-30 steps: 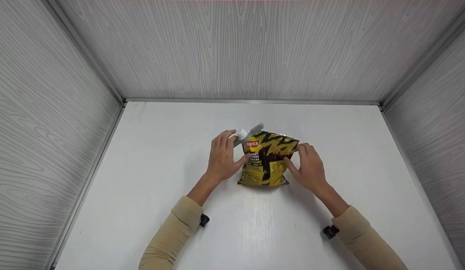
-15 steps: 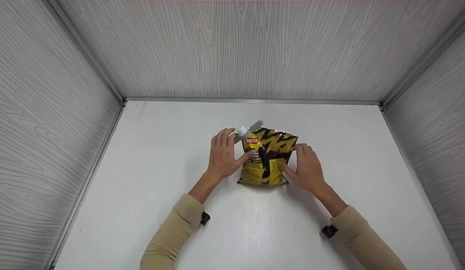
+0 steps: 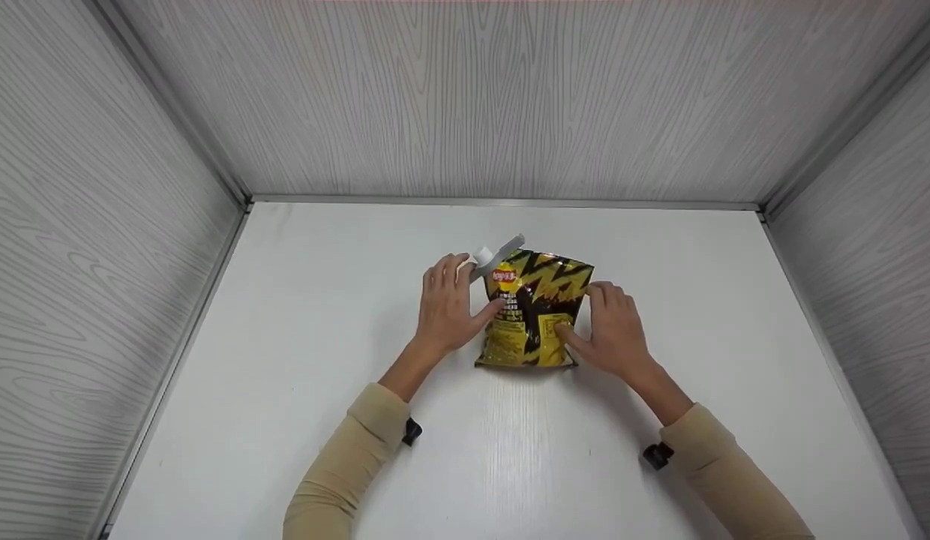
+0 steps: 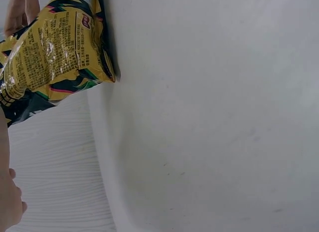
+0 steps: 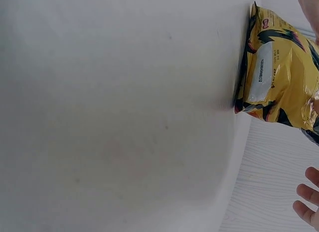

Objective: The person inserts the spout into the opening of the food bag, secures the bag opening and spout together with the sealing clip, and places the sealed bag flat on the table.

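Observation:
A yellow-and-black chip bag [image 3: 532, 311] stands on the table, its lower edge against the surface. Across its upper left corner runs a grey bag clip [image 3: 505, 250] with a white cap [image 3: 483, 256]. My left hand [image 3: 445, 311] grips the bag's left side, thumb on the printed face and fingertips beside the cap and clip. On the opposite side my right hand [image 3: 615, 330] holds the bag's edge, its thumb pressed on the front. In the left wrist view, the bag [image 4: 55, 52] hides part of the right fingers. The right wrist view catches several right fingertips [image 5: 307, 194] off the bag.
The white table [image 3: 435, 457] has grey wood-grain panels on its left, right and back [image 3: 465, 97]. Metal strips edge the panels. A small black device [image 3: 658, 455] sits at the right sleeve cuff, another [image 3: 412, 431] at the left one.
The bag's top has tipped upward and away, the clip rising with it. My right thumb has slid lower and inward on the bag's face. The left hand has barely moved.

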Motion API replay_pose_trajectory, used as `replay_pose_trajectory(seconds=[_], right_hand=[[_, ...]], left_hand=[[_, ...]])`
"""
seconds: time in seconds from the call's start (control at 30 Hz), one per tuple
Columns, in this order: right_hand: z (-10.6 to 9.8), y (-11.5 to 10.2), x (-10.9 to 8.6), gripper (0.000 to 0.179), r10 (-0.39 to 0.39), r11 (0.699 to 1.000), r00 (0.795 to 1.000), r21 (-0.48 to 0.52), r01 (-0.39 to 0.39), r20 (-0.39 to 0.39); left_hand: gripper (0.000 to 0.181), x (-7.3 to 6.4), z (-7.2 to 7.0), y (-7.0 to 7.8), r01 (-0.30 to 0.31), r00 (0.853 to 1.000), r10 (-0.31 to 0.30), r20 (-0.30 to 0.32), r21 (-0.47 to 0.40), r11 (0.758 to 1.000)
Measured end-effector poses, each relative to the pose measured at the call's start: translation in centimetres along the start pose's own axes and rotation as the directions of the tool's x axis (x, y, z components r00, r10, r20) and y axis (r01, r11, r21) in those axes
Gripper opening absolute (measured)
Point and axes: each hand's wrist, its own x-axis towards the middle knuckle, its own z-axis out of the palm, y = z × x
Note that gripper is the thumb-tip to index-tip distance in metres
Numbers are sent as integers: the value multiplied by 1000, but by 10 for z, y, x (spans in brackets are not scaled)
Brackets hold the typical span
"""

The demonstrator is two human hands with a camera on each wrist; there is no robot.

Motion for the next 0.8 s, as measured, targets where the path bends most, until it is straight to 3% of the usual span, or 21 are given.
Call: replay_pose_trajectory(seconds=[0.43,0.8], right_hand=[[0,0,3,91,43,999,995,-3,-43,89],[5,3,4,94,41,999,992,-38,-37,121]], left_hand=[[94,4,3,-2,30,998,-33,53,54,998],[96,6,7,-3,60,996,-62,71,26,998]])
